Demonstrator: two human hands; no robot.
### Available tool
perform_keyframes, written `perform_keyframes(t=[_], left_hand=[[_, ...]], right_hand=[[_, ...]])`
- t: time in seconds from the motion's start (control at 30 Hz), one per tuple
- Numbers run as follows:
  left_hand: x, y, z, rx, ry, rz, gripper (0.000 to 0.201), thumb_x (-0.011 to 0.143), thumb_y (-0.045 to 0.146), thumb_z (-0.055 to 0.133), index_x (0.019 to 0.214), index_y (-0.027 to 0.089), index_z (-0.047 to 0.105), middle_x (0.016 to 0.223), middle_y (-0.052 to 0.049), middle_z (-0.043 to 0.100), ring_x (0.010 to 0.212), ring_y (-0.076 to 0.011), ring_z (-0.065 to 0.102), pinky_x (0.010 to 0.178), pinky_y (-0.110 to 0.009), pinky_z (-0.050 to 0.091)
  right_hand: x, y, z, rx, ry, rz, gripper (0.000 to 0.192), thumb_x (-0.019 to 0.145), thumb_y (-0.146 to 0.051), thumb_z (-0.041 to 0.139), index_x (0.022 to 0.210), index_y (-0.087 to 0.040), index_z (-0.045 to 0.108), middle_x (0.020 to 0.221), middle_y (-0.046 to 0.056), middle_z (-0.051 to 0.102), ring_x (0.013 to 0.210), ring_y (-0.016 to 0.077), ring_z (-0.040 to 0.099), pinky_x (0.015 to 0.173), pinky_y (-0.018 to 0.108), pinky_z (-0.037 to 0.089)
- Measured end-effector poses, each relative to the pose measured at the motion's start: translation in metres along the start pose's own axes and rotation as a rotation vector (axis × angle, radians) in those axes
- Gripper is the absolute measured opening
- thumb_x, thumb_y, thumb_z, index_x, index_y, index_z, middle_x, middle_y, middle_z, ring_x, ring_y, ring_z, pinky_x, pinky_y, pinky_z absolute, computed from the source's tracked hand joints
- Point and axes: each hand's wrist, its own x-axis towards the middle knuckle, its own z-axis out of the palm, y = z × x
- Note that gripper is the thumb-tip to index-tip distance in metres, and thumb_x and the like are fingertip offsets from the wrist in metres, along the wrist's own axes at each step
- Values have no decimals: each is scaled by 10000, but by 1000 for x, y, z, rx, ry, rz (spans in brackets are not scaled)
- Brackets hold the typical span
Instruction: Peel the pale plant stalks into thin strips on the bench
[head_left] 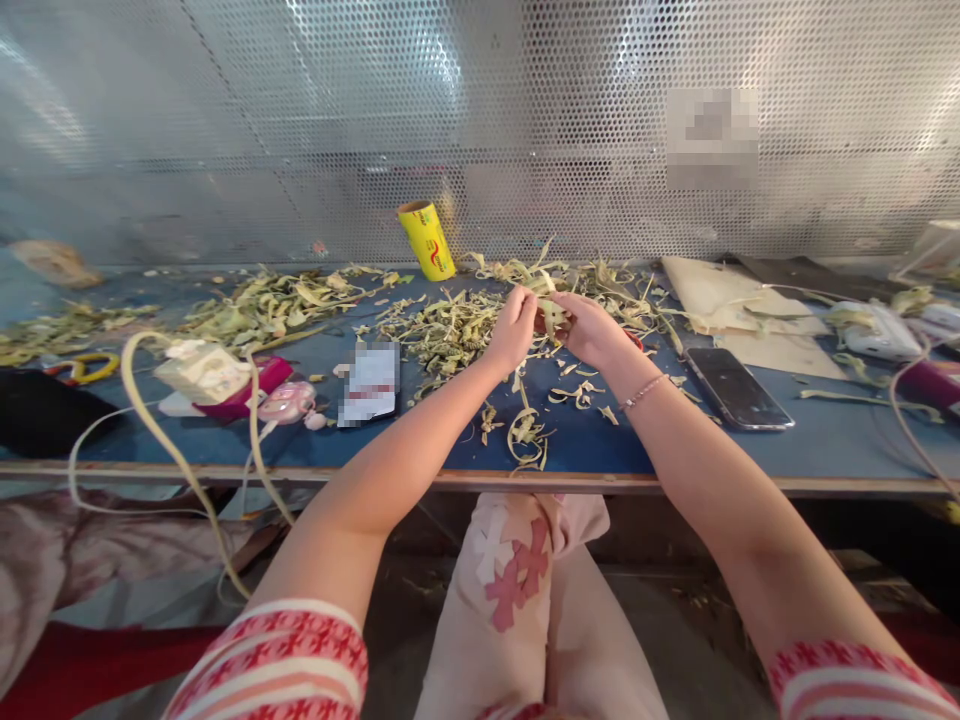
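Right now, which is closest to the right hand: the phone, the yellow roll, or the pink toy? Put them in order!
From the right hand:
1. Phone, just to its right on the blue table.
2. Yellow roll, behind and left, by the metal wall.
3. Pink toy, far left, past the left hand.

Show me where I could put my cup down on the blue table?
Bare blue table lies in front of the phone, toward the near edge. A smaller patch sits between the card and the curled strips. It is crowded around both hands, in the leaf pile.

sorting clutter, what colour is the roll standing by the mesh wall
Yellow roll, clearest in the head view.
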Motion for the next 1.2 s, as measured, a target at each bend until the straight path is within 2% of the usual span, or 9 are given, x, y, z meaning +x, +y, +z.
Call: perform_keyframes(t=[0.2, 0.43, 0.63, 0.83, 1.0, 1.1, 1.2], left_hand=[[5, 0, -2, 11, -115, 65, 316, 788, 488, 640, 777, 200, 510, 714, 16, 527, 602, -90, 537, 642, -265, 485], [5, 9, -3, -4, -130, 75, 157, 776, 305, 679, 811, 190, 579, 701, 11, 616, 624, -90, 584, 666, -261, 513], [1, 16, -8, -35, -184, 108, 46, 763, 175, 627, 778, 182, 584, 683, 14, 651, 619, -90, 617, 671, -268, 529], [4, 11, -11, -144, -196, 24, 41, 722, 163, 599, 700, 167, 564, 659, 27, 638, 617, -83, 621, 681, -267, 543], [7, 11, -9, -280, -109, -102, 151, 774, 237, 570, 649, 157, 544, 653, 17, 611, 608, -76, 610, 673, -258, 543], [8, 12, -8, -265, -84, -197, 167, 737, 263, 664, 701, 163, 537, 646, 31, 609, 575, -69, 594, 662, -251, 537], [9, 13, -9, -264, -89, -234, 230, 667, 198, 738, 763, 170, 530, 651, 52, 603, 590, -62, 595, 679, -241, 530]], right_hand=[[6, 1, -4, 17, 78, -67, 164, 754, -301, 677, 748, -190, 556, 604, -63, 560, 509, 53, 505, 465, 189, 391], [7, -1, -4, -10, 74, -28, 157, 766, -255, 660, 705, -176, 538, 532, -70, 496, 449, 40, 441, 401, 179, 303], [-1, -8, -2, 42, 67, 18, 81, 789, -215, 596, 730, -171, 561, 580, -49, 557, 492, 63, 516, 459, 196, 399], [-3, -9, -1, 17, 103, -34, 117, 768, -265, 636, 750, -194, 544, 557, -72, 514, 473, 60, 494, 439, 189, 388], [1, -5, -3, -30, 102, -121, 214, 755, -344, 683, 745, -210, 516, 570, -81, 472, 449, 38, 421, 422, 178, 333], [2, -4, -3, -79, 91, -159, 225, 770, -375, 672, 754, -214, 517, 590, -74, 474, 455, 36, 393, 424, 185, 306], [3, -4, -3, -86, 92, -174, 239, 774, -382, 668, 743, -214, 500, 592, -72, 463, 459, 38, 375, 427, 193, 290]])
